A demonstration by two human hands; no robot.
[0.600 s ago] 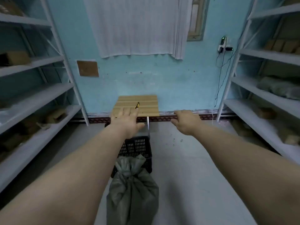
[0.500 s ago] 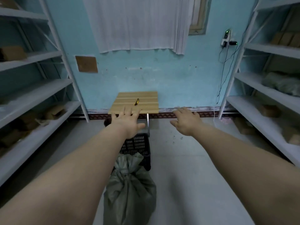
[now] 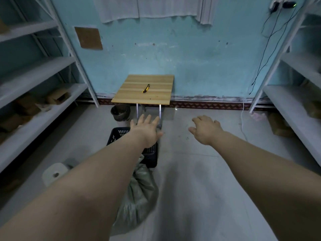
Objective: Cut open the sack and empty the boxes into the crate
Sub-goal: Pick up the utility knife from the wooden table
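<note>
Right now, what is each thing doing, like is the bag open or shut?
Sack: tied shut, uncut, on the floor.
Crate: on the floor, contents hidden.
Knife: lying untouched on the table.
Left hand: open, empty.
Right hand: open, empty.

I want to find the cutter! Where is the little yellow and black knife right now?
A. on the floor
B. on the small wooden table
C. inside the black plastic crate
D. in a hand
B: the yellow and black utility knife lies on the small wooden table, and both the left hand and the right hand are open and hold nothing.
</note>
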